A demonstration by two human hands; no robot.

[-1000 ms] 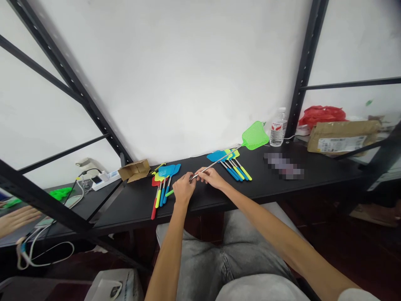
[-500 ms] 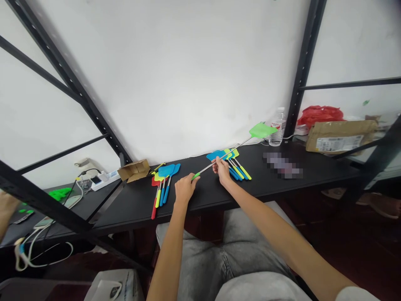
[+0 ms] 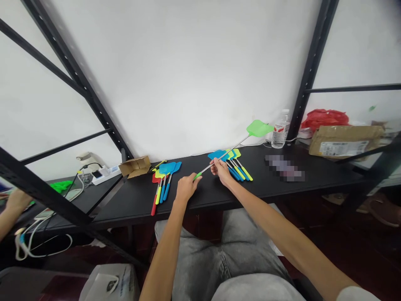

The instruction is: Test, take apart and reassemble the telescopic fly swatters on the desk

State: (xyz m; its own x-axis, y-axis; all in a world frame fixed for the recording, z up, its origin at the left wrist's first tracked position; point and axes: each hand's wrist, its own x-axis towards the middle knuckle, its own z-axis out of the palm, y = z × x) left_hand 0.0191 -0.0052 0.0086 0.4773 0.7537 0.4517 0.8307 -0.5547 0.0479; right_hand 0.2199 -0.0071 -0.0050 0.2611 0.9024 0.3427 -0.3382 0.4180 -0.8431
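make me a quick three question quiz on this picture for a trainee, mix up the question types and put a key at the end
1. Multiple choice: which part of the green swatter does the right hand hold?
A) the flat head
B) the metal rod
C) the grip end

2. True or false: the clear bottle stands upright on the black table.

3. Fill in: among the swatters lying left of the left hand, the leftmost one has a ____ handle.

Key: 1. B; 2. True; 3. red
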